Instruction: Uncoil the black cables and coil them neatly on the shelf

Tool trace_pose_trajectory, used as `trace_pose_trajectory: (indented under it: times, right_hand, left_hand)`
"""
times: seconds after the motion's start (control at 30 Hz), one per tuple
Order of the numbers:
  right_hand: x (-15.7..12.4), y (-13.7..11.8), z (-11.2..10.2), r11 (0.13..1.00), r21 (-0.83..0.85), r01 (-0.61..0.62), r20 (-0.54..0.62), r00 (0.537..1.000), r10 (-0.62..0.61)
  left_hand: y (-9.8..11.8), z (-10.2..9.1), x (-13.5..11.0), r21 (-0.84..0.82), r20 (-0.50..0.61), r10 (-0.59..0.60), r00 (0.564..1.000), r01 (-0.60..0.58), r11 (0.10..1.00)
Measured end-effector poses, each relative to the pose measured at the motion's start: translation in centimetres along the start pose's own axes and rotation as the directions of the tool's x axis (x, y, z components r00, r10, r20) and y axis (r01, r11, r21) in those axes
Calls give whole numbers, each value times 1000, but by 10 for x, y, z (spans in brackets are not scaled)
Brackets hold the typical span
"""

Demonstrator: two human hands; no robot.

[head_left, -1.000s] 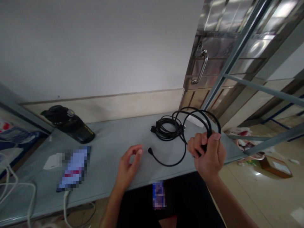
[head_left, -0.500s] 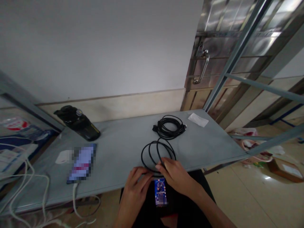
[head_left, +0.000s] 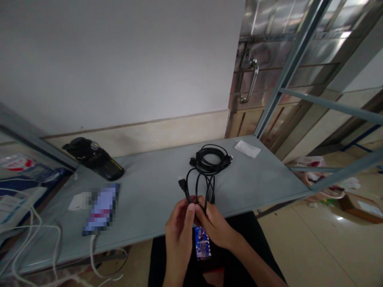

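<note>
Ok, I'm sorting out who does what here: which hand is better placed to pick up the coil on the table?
Probably the right hand: it holds the cable strands that run up to the coil, while the left hand seems busy pinching the cable near its plug.

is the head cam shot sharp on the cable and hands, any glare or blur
Head view: the black cable, left hand and right hand look fairly sharp; glare streaks the steel door; a pixelated patch hides a flat item; the wide-angle lens bends the frame's edges.
</note>
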State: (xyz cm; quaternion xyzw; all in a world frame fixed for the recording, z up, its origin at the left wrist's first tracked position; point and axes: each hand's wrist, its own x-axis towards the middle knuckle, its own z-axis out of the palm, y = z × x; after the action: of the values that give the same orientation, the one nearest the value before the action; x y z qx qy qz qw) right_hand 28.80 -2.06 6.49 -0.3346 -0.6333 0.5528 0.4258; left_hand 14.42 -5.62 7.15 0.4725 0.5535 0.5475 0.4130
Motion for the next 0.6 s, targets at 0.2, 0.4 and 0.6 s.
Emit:
trace_pose_trajectory:
  times: [0.2,0.4,0.6]
  right_hand:
    - [-22,-14,-43,984,-177,11,-41,999,-19]
    - [-69,2,-122,991,76,-111,-520,844,134]
    - [-121,-4,-187,941,339,12,-764,587,268]
  left_hand:
    - [20,-20,8,-186,-131,-114,985,89,979]
    - [31,-84,19,-250,-283,-161,945,89,964]
    - [31,-170,18,-238,-426,-164,890,65,969]
